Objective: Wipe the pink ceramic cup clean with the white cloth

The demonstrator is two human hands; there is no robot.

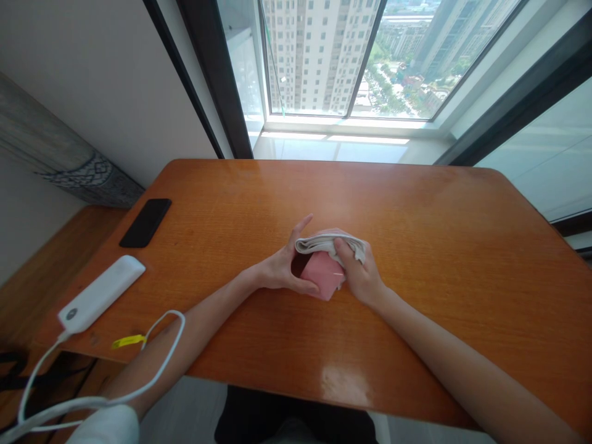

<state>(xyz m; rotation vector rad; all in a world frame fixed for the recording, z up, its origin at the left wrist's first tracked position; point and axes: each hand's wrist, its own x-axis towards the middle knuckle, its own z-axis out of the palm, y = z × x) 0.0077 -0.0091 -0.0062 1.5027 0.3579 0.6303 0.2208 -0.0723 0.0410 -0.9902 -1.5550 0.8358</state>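
A pink box-like object (325, 275) is held above the middle of the wooden table, tilted, with a glossy face toward me. My left hand (289, 265) grips its left side, thumb along the lower edge and index finger raised away from it. A folded whitish cloth (319, 241) lies over the top and right side of the pink object. My right hand (363, 271) is closed on the cloth, thumb on top, pressing it against the object. The fingers behind the cloth are mostly hidden.
On the wooden table (439, 246), a black phone (145, 222) lies at the far left. Nearer sits a white power strip (102, 294); its white cable (178, 336) loops over my left forearm, beside a yellow tag (128, 341). A window (324, 61) is beyond the table.
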